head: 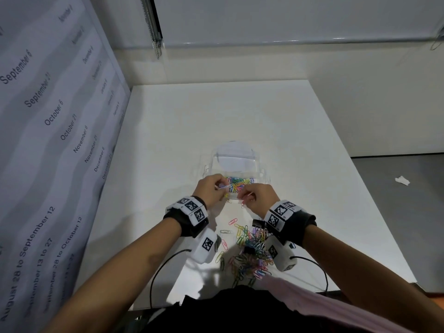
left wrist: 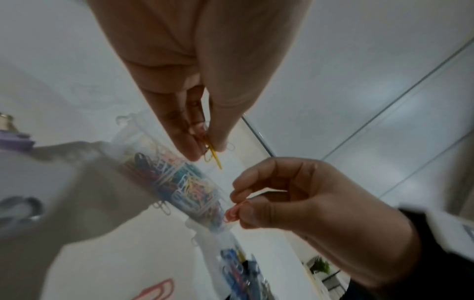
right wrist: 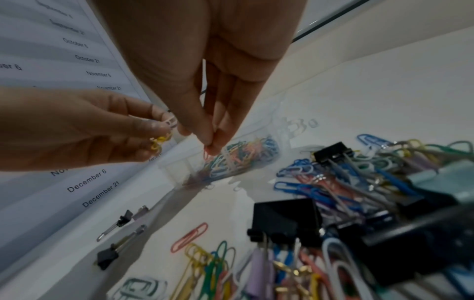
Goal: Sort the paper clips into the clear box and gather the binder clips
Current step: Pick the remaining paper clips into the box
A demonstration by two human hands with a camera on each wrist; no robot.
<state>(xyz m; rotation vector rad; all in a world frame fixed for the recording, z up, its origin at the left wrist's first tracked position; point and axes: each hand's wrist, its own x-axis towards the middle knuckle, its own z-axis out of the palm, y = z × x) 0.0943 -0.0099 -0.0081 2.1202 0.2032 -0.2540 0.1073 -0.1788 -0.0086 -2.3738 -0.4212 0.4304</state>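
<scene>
Clear box [head: 236, 164] sits open on the white table [head: 288, 131], just beyond both pinches. Left hand [head: 212, 189] pinches yellow paper clips [left wrist: 212, 155]; right hand [head: 258, 200] pinches a pink clip [left wrist: 231, 214], apparently poised for dropping in. Binder clips [right wrist: 282, 221] wait nearer the body.

White table [head: 276, 121]: plain top, filling the middle of the head view. Wall chart [head: 48, 121]: pale sheet printed with dated lines, September through December legible, standing at 9 o'clock along the table's edge. Window blind [head: 288, 18]: white, at 12 o'clock, with a bead chain [head: 156, 27] hanging at its near end. Grey floor [head: 396, 188]: at 3 o'clock, with a crumpled white scrap [head: 402, 180] lying on it.
</scene>
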